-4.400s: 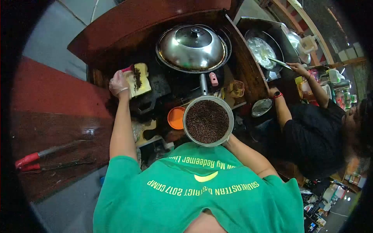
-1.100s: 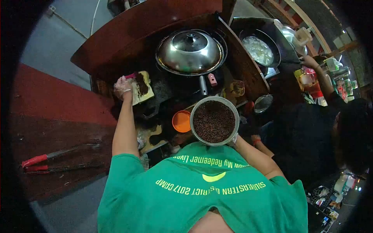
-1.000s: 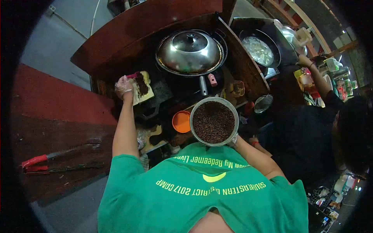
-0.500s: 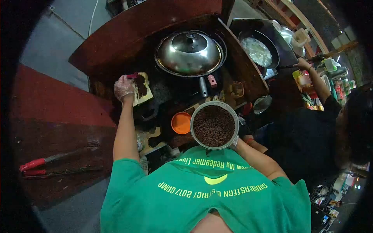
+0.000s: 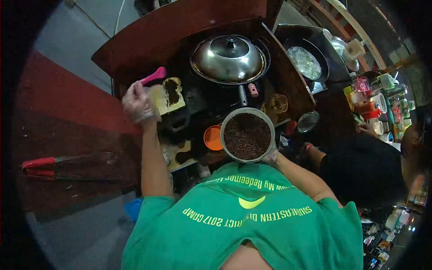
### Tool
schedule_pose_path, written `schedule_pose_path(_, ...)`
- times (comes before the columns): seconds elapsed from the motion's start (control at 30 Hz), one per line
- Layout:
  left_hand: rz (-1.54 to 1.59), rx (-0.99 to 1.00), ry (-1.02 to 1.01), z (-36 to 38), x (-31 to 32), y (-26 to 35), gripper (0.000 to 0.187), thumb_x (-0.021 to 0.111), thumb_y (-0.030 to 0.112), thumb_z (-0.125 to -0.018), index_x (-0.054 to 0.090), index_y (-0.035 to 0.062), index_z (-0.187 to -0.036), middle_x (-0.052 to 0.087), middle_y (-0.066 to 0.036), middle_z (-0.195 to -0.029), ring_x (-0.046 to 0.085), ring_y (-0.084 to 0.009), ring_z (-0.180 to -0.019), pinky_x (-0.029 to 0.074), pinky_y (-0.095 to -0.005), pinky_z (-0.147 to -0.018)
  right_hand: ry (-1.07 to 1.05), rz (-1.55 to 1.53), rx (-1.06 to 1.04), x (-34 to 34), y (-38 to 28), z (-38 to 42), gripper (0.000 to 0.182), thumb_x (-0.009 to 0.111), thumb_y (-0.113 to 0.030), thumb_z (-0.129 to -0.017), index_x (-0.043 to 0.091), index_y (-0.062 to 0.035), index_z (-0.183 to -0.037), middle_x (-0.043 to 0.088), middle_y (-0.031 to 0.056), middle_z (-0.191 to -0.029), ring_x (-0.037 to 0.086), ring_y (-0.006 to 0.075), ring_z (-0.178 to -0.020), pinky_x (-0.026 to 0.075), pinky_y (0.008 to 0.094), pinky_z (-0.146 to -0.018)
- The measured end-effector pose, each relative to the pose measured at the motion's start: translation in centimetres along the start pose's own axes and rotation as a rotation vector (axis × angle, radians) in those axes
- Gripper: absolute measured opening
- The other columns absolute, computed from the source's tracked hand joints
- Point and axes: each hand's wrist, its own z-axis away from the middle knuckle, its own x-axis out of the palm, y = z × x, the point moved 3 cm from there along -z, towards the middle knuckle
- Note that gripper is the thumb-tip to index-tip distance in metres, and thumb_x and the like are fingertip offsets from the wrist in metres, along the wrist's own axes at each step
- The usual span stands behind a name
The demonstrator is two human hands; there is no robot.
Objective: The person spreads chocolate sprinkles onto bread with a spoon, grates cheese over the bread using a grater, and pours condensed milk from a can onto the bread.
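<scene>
My left hand (image 5: pixel 140 103), in a clear plastic glove, holds a pink spoon (image 5: pixel 155 75) by its handle at the left edge of the bread (image 5: pixel 175 95). A dark strip of sprinkles lies on the bread; its left part is pale. My right hand (image 5: pixel 272 155), gloved and mostly hidden behind the tub, holds a round tub (image 5: pixel 248 135) full of dark brown sprinkles. An orange lid (image 5: pixel 213 137) lies just left of the tub.
A domed steel lid (image 5: pixel 229 60) covers a pan ahead. Right of a wooden partition, a second pan (image 5: pixel 306 63) holds bubbling liquid. A co-worker (image 5: pixel 364 168) stands at the right near jars. Red-handled tongs (image 5: pixel 39 166) lie at the far left.
My left hand has drawn back from the bread's top, and the pink spoon now points up and right. The co-worker's hand has left the second pan's handle. The view has shifted slightly.
</scene>
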Motion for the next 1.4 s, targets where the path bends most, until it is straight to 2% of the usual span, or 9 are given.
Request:
schedule_pose_path(0.1,0.658,-0.089,-0.214,3.5,-3.9,7.0,0.026,0.062,0.02,-0.095,0.066,-0.0013,-0.08,0.062,-0.01,-0.07,0.057,-0.0171,-0.061,0.045,-0.0352,-0.058,0.014,0.107,-0.096,1.6,0.0,-0.4,0.063,0.047,-0.054,-0.091,0.057,-0.0069,-0.132,0.058,0.0152,-0.132,0.057,0.0329,-0.119,0.044,0.0513,-0.105)
schedule_pose_path(0.23,0.184,0.534,-0.332,9.3,-4.8,14.0,0.009,0.069,0.01,-0.088,0.068,0.0036,-0.082,0.059,-0.01,-0.069,0.057,-0.022,-0.061,0.044,-0.0356,-0.057,-0.116,0.066,-0.075,-1.1,0.2,-3.9,0.064,0.045,-0.054,-0.092,0.053,-0.0073,-0.135,0.055,0.0149,-0.136,0.056,0.0329,-0.12,0.044,0.0516,-0.105)
schedule_pose_path(0.37,0.212,0.624,-0.398,11.9,-4.0,15.0,0.01,0.07,0.012,-0.087,0.069,0.0031,-0.082,0.058,-0.012,-0.068,0.057,-0.0304,-0.062,0.044,-0.0376,-0.058,-0.13,0.142,-0.073,0.8,0.4,-3.8,0.06,0.047,-0.053,-0.092,0.056,-0.0087,-0.131,0.058,0.0134,-0.131,0.057,0.032,-0.119,0.044,0.0521,-0.105)
schedule_pose_path(0.57,0.152,0.09,-0.605,12.9,-4.8,13.2,0.017,0.068,0.016,-0.089,0.071,-0.0001,-0.088,0.059,-0.008,-0.061,0.057,-0.0152,-0.056,0.044,-0.0336,-0.054,-0.108,0.075,0.067,0.5,1.2,-5.2,0.053,0.05,-0.051,-0.09,0.063,-0.0122,-0.123,0.063,0.013,-0.126,0.061,0.0324,-0.113,0.045,0.0552,-0.102)
schedule_pose_path(0.67,0.134,-0.119,-0.644,12.0,-4.3,11.5,0.022,0.068,0.02,-0.088,0.071,-0.0018,-0.083,0.061,-0.016,-0.062,0.058,-0.0205,-0.056,0.045,-0.0358,-0.056,-0.131,0.116,0.038,0.8,1.7,-5.0,0.052,0.051,-0.052,-0.089,0.063,-0.014,-0.123,0.063,0.0122,-0.126,0.059,0.0333,-0.115,0.044,0.0568,-0.102)
schedule_pose_path(0.73,0.259,-0.279,-0.657,11.2,-4.7,11.2,0.024,0.066,0.018,-0.09,0.071,-0.0028,-0.08,0.057,-0.002,-0.058,0.051,-0.0087,-0.056,0.042,-0.03,-0.054,-0.202,0.247,-0.016,2.3,1.9,-4.4,0.053,0.053,-0.054,-0.088,0.063,-0.0157,-0.123,0.063,0.0111,-0.126,0.058,0.0337,-0.116,0.043,0.0565,-0.103)
schedule_pose_path(0.83,0.345,-0.303,-0.634,9.9,-5.0,8.4,0.019,0.067,0.015,-0.091,0.073,-0.0022,-0.086,0.058,0.002,-0.063,0.05,-0.0068,-0.055,0.04,-0.0254,-0.052,-0.039,0.068,0.124,-0.8,2.6,-7.2,0.06,0.057,-0.057,-0.085,0.061,-0.0151,-0.127,0.06,0.0127,-0.129,0.057,0.0345,-0.117,0.042,0.0552,-0.105)
schedule_pose_path(1.17,0.464,-0.726,-0.517,8.9,-4.3,1.9,0.016,0.067,0.015,-0.091,0.069,-0.0003,-0.088,0.058,0.001,-0.065,0.05,-0.0082,-0.054,0.039,-0.0248,-0.051,-0.208,0.04,0.225,0.2,3.5,-10.2,0.074,0.056,-0.064,-0.08,0.053,-0.0162,-0.136,0.052,0.0133,-0.138,0.05,0.0383,-0.122,0.036,0.0635,-0.105)
schedule_pose_path(1.4,0.557,-0.687,-0.327,3.2,-2.8,-2.7,0.018,0.068,0.018,-0.093,0.069,0.0002,-0.09,0.059,0.0,-0.063,0.048,-0.0063,-0.051,0.036,-0.0237,-0.048,-0.194,0.019,0.203,1.0,3.1,-9.8,0.072,0.052,-0.06,-0.082,0.048,-0.0184,-0.142,0.047,0.0102,-0.146,0.046,0.0338,-0.132,0.034,0.0583,-0.111)
